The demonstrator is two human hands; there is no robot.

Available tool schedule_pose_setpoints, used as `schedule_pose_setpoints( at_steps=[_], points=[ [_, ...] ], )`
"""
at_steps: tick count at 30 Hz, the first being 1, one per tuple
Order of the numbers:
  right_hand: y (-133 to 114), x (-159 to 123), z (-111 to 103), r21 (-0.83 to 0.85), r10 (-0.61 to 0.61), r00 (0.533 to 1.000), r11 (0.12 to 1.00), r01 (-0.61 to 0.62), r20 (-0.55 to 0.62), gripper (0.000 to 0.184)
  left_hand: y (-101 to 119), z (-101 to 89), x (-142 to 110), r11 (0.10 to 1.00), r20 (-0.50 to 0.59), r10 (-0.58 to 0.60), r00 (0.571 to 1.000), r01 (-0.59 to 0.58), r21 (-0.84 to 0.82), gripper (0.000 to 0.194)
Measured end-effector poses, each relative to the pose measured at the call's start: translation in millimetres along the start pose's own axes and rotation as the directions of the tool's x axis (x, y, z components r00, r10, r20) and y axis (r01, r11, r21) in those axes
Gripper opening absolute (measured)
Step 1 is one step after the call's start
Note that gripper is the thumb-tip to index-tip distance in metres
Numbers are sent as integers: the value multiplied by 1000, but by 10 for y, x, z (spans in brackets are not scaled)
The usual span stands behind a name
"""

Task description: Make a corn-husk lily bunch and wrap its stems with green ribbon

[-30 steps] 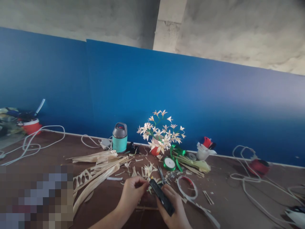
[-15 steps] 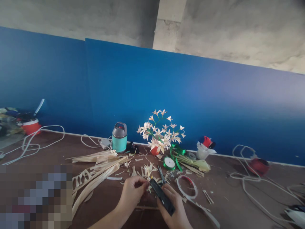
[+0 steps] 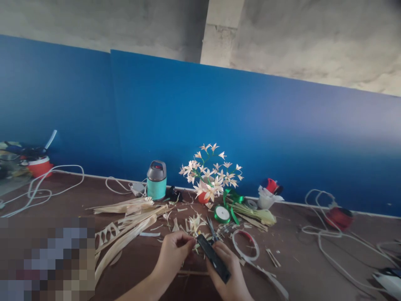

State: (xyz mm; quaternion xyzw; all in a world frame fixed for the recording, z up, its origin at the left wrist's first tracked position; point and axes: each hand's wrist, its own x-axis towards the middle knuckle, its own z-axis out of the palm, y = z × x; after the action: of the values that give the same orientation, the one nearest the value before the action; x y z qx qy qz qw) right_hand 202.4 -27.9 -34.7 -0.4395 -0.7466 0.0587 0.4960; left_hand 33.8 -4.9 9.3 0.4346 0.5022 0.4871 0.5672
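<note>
My right hand (image 3: 230,274) is wrapped round a black glue gun (image 3: 213,258) whose tip points up and left. My left hand (image 3: 174,253) is pinched shut just at that tip, on a small pale piece I cannot make out. Both hands hover low over the brown table (image 3: 300,267) near its front. Pale cut leaf petals (image 3: 194,223) and scissors (image 3: 211,230) lie just beyond the fingers.
Long dried palm leaves (image 3: 131,228) lie to the left. Behind stand a teal jar (image 3: 156,180), a pot of pale leaf flowers (image 3: 210,174), green ribbon spool (image 3: 222,214) and a white cup (image 3: 266,200). White cables (image 3: 332,242) trail right and left. A blue wall closes the back.
</note>
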Motion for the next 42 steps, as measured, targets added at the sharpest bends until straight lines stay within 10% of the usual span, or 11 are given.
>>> schedule_pose_setpoints(
  at_steps=[42],
  points=[
    [-65,23,-48,-39,-4,998,999,7,65,7,-48,-18,32,999,30,3,1000,-2,-33,32]
  ],
)
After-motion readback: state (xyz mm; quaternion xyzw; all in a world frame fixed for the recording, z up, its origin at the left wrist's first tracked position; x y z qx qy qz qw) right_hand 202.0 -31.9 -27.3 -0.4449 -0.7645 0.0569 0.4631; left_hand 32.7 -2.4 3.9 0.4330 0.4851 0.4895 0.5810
